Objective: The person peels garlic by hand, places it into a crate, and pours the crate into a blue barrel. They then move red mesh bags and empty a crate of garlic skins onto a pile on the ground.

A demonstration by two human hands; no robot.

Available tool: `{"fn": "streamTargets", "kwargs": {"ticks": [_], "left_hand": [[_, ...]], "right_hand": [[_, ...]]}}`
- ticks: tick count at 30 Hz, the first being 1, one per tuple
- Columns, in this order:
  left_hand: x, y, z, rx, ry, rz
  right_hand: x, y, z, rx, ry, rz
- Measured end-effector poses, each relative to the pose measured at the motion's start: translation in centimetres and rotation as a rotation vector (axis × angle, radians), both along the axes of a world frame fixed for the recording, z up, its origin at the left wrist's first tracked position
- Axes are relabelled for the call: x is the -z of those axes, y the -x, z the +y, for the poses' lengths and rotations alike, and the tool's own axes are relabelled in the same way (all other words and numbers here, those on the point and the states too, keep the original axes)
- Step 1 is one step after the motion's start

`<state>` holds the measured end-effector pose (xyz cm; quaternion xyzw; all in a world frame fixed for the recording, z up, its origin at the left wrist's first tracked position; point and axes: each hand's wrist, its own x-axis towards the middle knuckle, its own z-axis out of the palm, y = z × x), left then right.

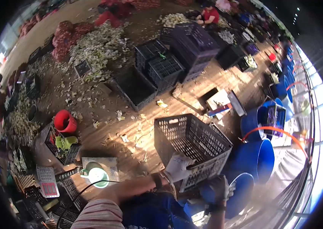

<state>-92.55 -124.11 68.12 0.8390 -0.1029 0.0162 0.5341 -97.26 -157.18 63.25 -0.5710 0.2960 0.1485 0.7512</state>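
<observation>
An empty dark perforated crate (pixel 207 173) stands tilted in front of me, its open top facing up. My left hand (pixel 177 167), in a pale glove, is closed on the crate's near rim. My right hand (pixel 219 187), also gloved, is blurred and lies below the crate's near right corner, beside a blue barrel (pixel 240 192); what its fingers do is unclear. A dark band is on my left wrist.
Black crates (pixel 163 70) and a tall purple crate stack (pixel 194 44) stand ahead. Blue barrels (pixel 264 160) with an orange hose (pixel 278 130) line the right. A red bucket (pixel 65 122), green basin (pixel 98 177) and scale (pixel 48 181) are at left. A person in red (pixel 210 16) sits far off.
</observation>
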Motion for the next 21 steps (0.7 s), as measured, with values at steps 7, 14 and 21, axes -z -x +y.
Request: {"fn": "streamTargets", "kwargs": {"ticks": [7, 14, 21], "left_hand": [[-1.4, -14.0, 16.2, -0.190, -0.392, -0.231], [-1.5, -24.6, 27.6, -0.237, -0.589, -0.319], [4.4, -28.4, 34.6, -0.196, -0.741, -0.095]], "right_hand": [[2.8, -17.3, 26.4, -0.210, -0.539, 0.110], [11.4, -30.2, 41.4, -0.501, -0.427, -0.279], [12.5, -42.2, 49.0, -0.298, -0.467, 0.279]]}}
